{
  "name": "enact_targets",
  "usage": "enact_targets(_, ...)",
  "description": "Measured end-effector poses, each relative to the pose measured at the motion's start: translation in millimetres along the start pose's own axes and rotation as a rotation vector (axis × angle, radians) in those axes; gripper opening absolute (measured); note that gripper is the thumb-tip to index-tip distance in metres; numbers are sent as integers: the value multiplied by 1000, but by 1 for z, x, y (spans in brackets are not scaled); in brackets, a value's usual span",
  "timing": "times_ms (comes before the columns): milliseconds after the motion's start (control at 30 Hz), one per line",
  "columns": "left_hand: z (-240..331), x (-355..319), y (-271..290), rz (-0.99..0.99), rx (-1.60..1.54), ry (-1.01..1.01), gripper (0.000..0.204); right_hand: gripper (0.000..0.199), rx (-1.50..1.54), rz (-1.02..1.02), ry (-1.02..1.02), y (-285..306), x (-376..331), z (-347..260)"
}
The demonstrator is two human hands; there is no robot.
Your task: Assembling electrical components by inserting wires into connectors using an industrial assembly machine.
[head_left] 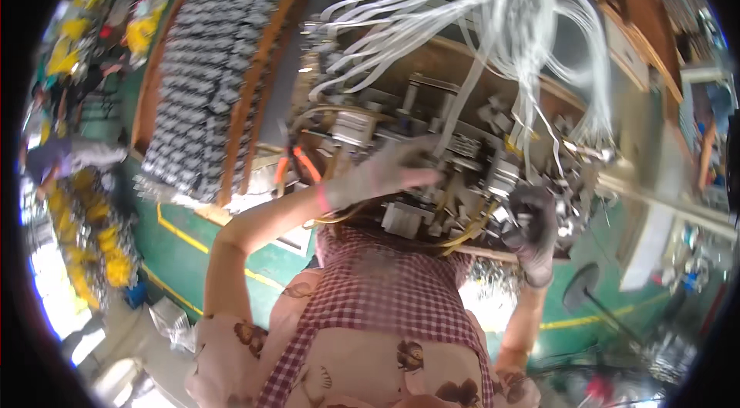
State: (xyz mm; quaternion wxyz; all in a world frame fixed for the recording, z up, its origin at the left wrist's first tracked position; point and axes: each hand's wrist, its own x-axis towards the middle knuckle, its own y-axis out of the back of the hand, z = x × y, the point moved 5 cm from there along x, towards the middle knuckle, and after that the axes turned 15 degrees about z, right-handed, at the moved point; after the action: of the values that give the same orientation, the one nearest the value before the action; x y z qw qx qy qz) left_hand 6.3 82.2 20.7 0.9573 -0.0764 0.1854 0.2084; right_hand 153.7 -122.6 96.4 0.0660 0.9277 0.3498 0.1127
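My left hand (pixel 389 173), in a pale glove with a pink cuff, reaches over the metal fixture in the middle of the bench. Its fingertips close on the lower end of a white cable (pixel 461 109), which hangs from a large bundle of white cables (pixel 516 15) above. My right hand (pixel 533 234), gloved with darkened fingers, is at the bench's right, over a heap of small metal and white pieces (pixel 569 211). Its fingers are curled; blur hides what they hold, if anything. Close to my left wrist lie orange-handled pliers (pixel 297 167).
A wooden-edged rack (pixel 235 123) packed with rows of grey-black parts stands at the left. Yellow hoses (pixel 462 237) curve along the bench's front. A round dark disc on a pole (pixel 582 286) stands at right. Another person's sleeve (pixel 58 160) shows at far left, near yellow bundles (pixel 85 230).
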Motion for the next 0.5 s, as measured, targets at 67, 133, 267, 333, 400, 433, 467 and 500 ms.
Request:
enact_targets(67, 27, 5, 15, -65, -5, 13, 46, 30, -608, 23, 119, 1, 0, -2)
enact_targets(133, 76, -7, 54, -26, 52, 29, 47, 23, -782, 134, 175, 12, 0, 4)
enact_targets(267, 133, -48, 206, 572, 662, -459, 47, 36, -838, 87, 237, 23, -8, 21)
enact_targets(333, 135, -85, 306, 1080, 690, -653, 28, 36, -722, -58, 223, 19, -11, 30)
enact_targets(400, 85, -92, 405, 1286, 357, -503, 28, 37, -700, -54, 212, 6, -6, 1)
enact_targets(433, 84, -131, 433, 1399, 224, -386, 28, 38, -588, -90, 213, 1, 7, -17)
enact_targets(467, 56, -116, 469, 1359, 188, -392, 28, 39, -730, -6, 247, -8, 6, -27)
enact_targets(500, 44, -145, 504, 1345, 338, -107, 36, 39, -696, -24, 253, -6, 11, -25)
